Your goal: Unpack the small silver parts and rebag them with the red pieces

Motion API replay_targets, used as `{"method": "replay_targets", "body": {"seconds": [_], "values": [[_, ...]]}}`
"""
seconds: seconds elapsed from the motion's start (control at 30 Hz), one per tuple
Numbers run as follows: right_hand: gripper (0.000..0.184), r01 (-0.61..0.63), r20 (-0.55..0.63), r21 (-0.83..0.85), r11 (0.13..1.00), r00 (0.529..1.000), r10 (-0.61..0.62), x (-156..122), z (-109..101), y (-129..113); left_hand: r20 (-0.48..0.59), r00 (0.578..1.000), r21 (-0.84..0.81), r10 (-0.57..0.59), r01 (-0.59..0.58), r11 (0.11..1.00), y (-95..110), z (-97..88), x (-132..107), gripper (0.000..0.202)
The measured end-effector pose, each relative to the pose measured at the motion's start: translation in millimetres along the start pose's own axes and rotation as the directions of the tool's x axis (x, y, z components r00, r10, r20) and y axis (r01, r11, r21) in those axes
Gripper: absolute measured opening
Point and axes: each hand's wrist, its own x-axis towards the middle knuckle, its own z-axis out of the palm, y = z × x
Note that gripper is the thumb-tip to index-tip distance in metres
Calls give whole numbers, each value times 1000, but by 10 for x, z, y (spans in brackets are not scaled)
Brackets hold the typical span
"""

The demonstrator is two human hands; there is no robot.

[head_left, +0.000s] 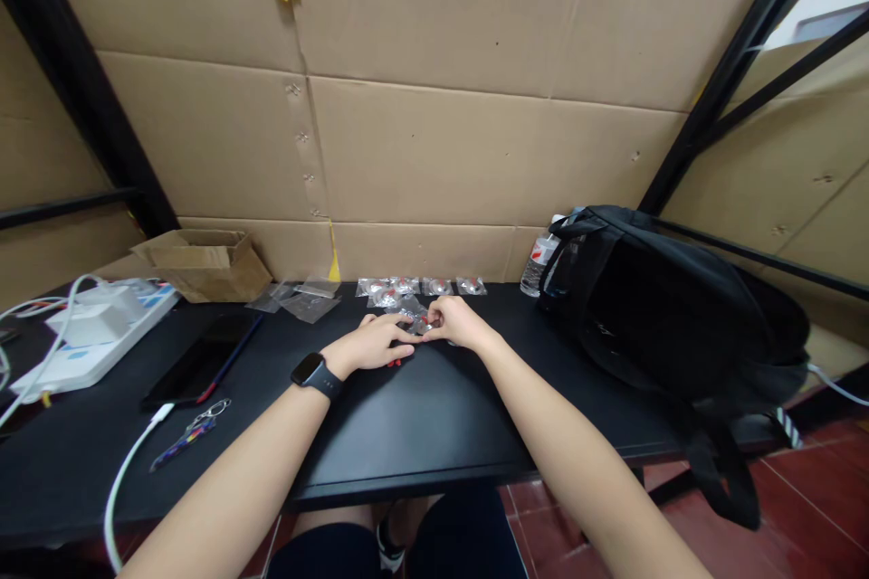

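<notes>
Both my hands meet over a black table. My left hand, with a dark watch on its wrist, rests fingers down and pinches one side of a small clear plastic packet. My right hand is curled, its fingertips pinching the other side of the same packet. A small red piece shows under my left fingers. Behind the hands lie several more clear packets with red and white contents, in a row near the cardboard wall.
A black backpack fills the table's right side, a water bottle beside it. On the left are an open cardboard box, empty clear bags, a dark phone, a white power strip, a keyring and a white cable.
</notes>
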Motion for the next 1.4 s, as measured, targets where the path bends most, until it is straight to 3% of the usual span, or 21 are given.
{"method": "replay_targets", "body": {"seconds": [0.17,0.43,0.57,0.83,1.0,1.1,1.2,1.27,1.33,1.4], "values": [[13,5,102,98,995,995,-15,-15,-19,40,2,1000,7,4,-4,1000,8,-12,-5,35],[18,47,-65,100,994,997,-41,51,175,-7,-18,1000,-7,10,-10,1000,4,-26,-13,35],[19,78,-67,154,985,995,-69,34,196,-64,-22,1000,-14,1,-2,1000,16,-57,-34,34],[31,-74,-217,-251,965,976,18,76,221,-128,-16,1000,-34,15,-16,999,50,-91,-37,32],[30,-222,-301,-318,922,946,124,116,270,-117,-49,998,-40,31,-33,999,72,-118,-38,22],[28,-222,-297,-238,946,944,147,122,259,-82,-80,995,-49,59,-63,997,84,-134,-39,20],[34,14,-127,-37,999,992,-18,113,163,-18,-179,982,-38,56,-64,997,68,-140,-35,21],[27,125,-48,135,983,992,-119,94,68,40,-253,967,-39,20,-31,999,34,-131,-29,27],[22,116,-43,254,960,993,-108,68,-16,99,-300,954,-38,-19,8,999,-7,-105,-18,37],[21,82,-45,266,961,996,-72,46,-59,150,-338,940,-9,-44,43,999,-36,-67,-3,44]]}}
